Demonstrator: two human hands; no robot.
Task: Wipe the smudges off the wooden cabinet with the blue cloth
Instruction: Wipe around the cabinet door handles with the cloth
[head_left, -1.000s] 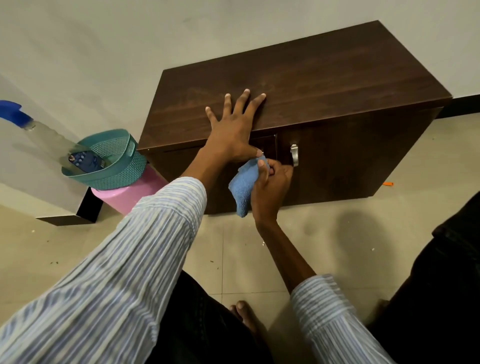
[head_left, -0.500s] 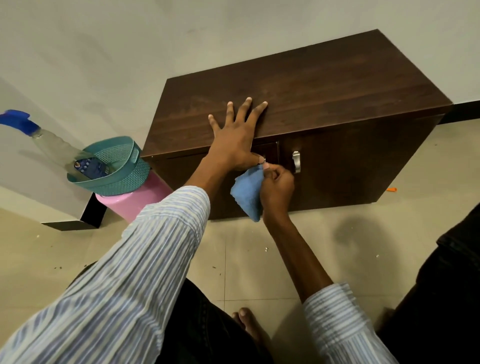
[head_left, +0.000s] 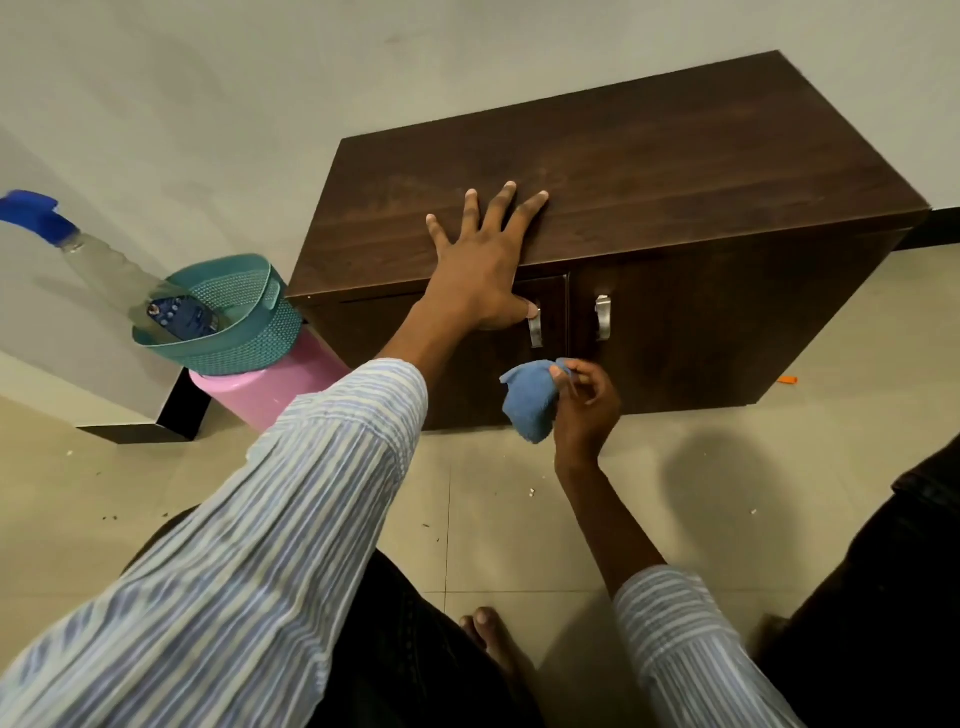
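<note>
The dark wooden cabinet (head_left: 649, 150) stands against the wall, with two doors and two metal handles (head_left: 602, 317). My left hand (head_left: 483, 260) lies flat on its top front edge, fingers spread, thumb down over the left door beside the left handle (head_left: 535, 327). My right hand (head_left: 587, 410) holds the bunched blue cloth (head_left: 530, 400) in front of the lower part of the left door, below the handles. I cannot tell whether the cloth touches the door.
A teal basket (head_left: 244, 332) holding a spray bottle (head_left: 98, 265) sits on a pink container (head_left: 275, 384) left of the cabinet. Beige tiled floor (head_left: 727, 493) lies in front. My bare foot (head_left: 493, 639) and dark trousers are below. A small orange object (head_left: 787, 381) lies at the cabinet's right corner.
My right hand has carried the cloth down from the top of the left door, near the handle, to its lower part. The left handle now shows. My left hand stays on top.
</note>
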